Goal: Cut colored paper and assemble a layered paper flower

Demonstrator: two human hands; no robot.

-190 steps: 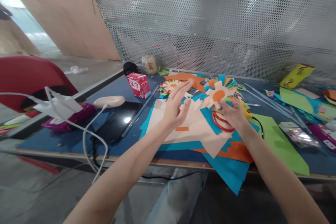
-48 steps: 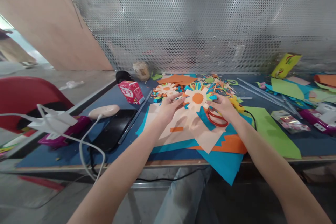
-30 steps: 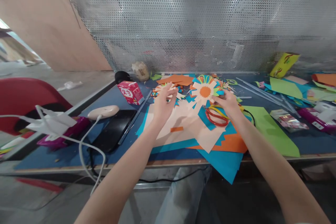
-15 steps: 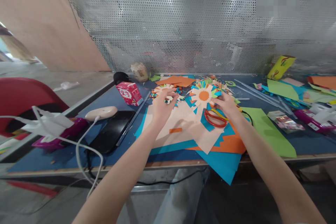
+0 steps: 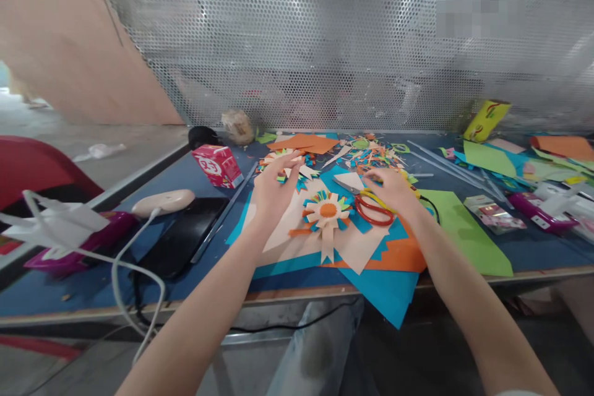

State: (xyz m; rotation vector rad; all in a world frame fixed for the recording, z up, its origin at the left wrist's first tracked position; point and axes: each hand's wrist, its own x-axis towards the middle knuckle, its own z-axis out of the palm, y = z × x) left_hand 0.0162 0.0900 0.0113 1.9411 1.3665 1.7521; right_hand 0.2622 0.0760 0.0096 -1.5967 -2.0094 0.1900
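Observation:
A paper rosette (image 5: pixel 328 213) with an orange centre, peach petals, a blue and green fringe and a notched tail lies face up on peach sheets (image 5: pixel 283 238). My left hand (image 5: pixel 273 192) hovers with thumb and fingers apart, in front of another fringed rosette (image 5: pixel 278 159) that it partly covers. To the right, my right hand (image 5: pixel 392 189) is beside scissors (image 5: pixel 377 215) with red and yellow handles, partly hiding them. Its thumb and fingertips look slightly apart, with nothing visible between them. The scissor blades point left over blue and peach paper.
A heap of paper scraps (image 5: pixel 371 154) lies behind my hands. Left are a pink box (image 5: pixel 218 166), a black phone (image 5: pixel 185 238) and a white device (image 5: pixel 163 202) with cables. Green paper (image 5: pixel 464 235), a power strip (image 5: pixel 542 213) and a yellow box (image 5: pixel 487 119) are at right.
The rosette that my right hand was holding now lies nearer me on the sheets, let go. My right hand has moved slightly left, above the scissors. The view has shifted slightly.

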